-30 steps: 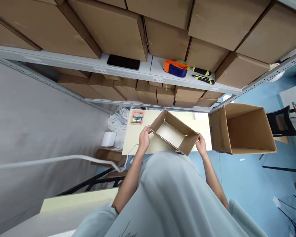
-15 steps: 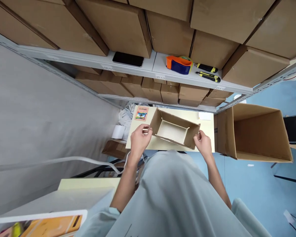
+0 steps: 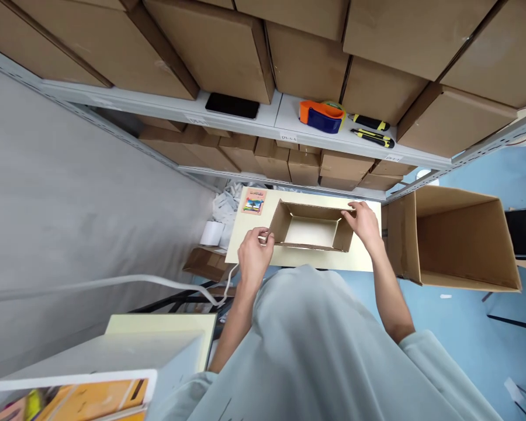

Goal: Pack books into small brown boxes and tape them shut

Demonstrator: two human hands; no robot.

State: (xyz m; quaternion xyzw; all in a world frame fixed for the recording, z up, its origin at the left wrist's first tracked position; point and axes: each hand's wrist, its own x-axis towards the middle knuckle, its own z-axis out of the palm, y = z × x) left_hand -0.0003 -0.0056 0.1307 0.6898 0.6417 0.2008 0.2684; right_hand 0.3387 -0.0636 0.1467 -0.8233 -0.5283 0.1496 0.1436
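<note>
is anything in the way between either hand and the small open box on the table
Nothing visible is. The left hand is at the left end of the small open box, the right hand at its far right corner.

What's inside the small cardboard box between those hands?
Brown inner walls surround a pale surface inside the box; whether that's its bottom or the tabletop is unclear. The right hand covers part of the far-right corner.
</note>
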